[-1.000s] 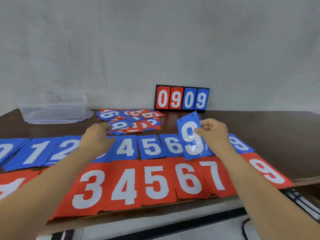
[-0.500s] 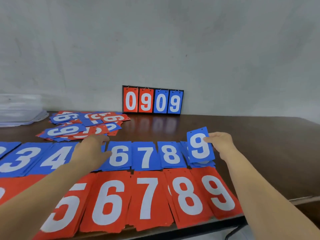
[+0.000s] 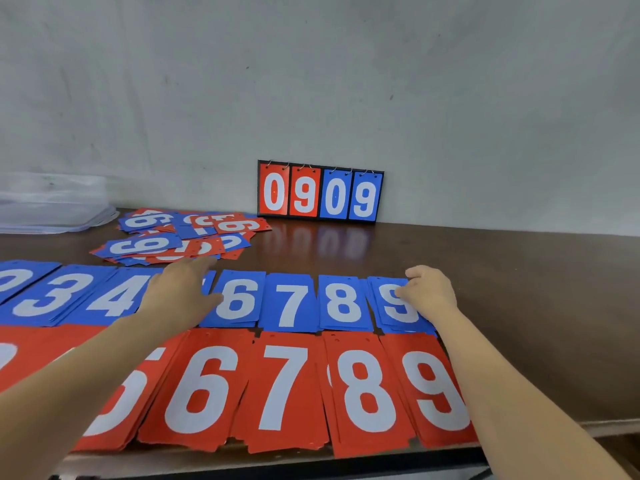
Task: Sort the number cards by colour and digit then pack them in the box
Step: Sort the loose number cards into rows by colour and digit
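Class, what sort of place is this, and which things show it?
Probably a plain workroom or store room: a bare grey wall, a dark wooden table pushed against it, and number cards laid in sorted rows before a flip scoreboard.

A: Cards?
B: In digit piles, blue cards (image 3: 291, 299) are lying in the far row; red cards (image 3: 284, 386) are lying nearer; a mixed heap (image 3: 173, 237) is sitting behind.
A: Box?
B: The clear box (image 3: 52, 202) is standing far left.
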`<move>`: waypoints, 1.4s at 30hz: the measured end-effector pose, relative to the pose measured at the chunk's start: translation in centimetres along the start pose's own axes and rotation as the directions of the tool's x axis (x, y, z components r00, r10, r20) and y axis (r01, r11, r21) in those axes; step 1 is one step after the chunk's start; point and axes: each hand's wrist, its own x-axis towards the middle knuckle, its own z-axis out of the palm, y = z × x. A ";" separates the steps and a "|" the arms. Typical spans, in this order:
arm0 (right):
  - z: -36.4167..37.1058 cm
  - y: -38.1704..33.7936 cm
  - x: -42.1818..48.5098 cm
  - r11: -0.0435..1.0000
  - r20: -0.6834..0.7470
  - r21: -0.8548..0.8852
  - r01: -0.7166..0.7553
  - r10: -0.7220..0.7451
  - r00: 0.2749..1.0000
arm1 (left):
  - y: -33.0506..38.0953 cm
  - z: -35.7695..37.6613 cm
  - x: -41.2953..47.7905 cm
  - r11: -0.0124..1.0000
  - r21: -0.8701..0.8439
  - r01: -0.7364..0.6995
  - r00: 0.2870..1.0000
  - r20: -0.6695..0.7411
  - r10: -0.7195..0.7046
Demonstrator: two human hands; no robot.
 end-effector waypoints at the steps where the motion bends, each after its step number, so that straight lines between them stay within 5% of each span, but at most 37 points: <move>1: 0.1 -0.5 -0.2 0.999 0.020 0.031 0.023 -0.024 1.000 | 0.0 -0.1 -0.1 1.000 0.004 -0.001 1.000 -0.001 0.001; 18: 11.7 -22.5 -4.4 0.920 0.200 -0.024 0.391 -0.379 0.904 | -13.1 -5.7 4.0 0.988 0.103 0.114 0.993 -0.032 -0.112; 30: 22.8 -32.5 -2.7 0.940 0.227 -0.162 0.299 -0.259 0.939 | -25.8 -5.5 13.4 0.996 0.085 0.020 0.998 0.051 -0.025; 42: 28.2 -36.1 -1.5 0.966 0.155 -0.217 0.141 -0.108 0.982 | -26.7 -1.4 22.8 0.998 -0.063 -0.022 0.996 0.085 0.027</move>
